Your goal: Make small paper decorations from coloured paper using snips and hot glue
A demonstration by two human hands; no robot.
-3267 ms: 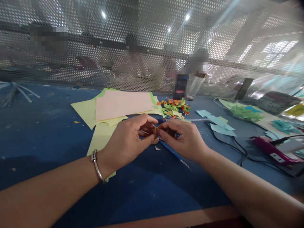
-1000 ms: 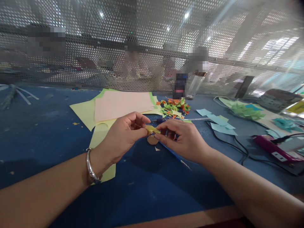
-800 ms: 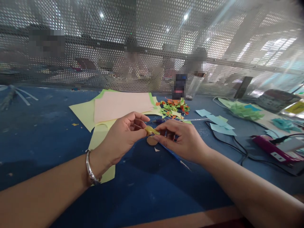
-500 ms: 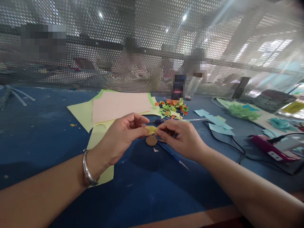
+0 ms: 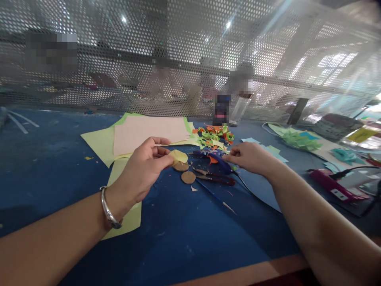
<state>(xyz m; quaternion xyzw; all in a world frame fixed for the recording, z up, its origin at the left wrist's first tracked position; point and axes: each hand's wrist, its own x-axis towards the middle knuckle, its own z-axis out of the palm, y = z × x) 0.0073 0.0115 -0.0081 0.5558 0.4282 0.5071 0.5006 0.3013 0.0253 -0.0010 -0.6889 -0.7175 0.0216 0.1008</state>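
A rounded piece of yellow paper point(image 5: 179, 155) is pinched between the thumb and fingers of my left hand point(image 5: 145, 163). Just below it, two brown discs point(image 5: 188, 177) lie on the blue table, one partly covered by the paper. My right hand point(image 5: 248, 159) has its fingers closed at the back end of a blue glue gun point(image 5: 214, 156), which lies on the table with its nozzle to the left. The fingertips are partly hidden. Snips with dark red handles point(image 5: 218, 180) and a thin blue brush-like tool point(image 5: 212, 192) lie in front of the gun.
Pale pink and light-green paper sheets point(image 5: 149, 133) lie at the back left. Orange and green paper scraps point(image 5: 216, 135) are heaped behind the gun. To the right are a magenta power strip point(image 5: 335, 186), cables and blue-green paper pieces point(image 5: 345, 155). A perforated metal screen point(image 5: 184, 35) stands behind.
My right hand has let go of the yellow paper and moved right to the glue gun. My left hand has shifted slightly left, keeping the paper, and the discs and snips are more exposed.
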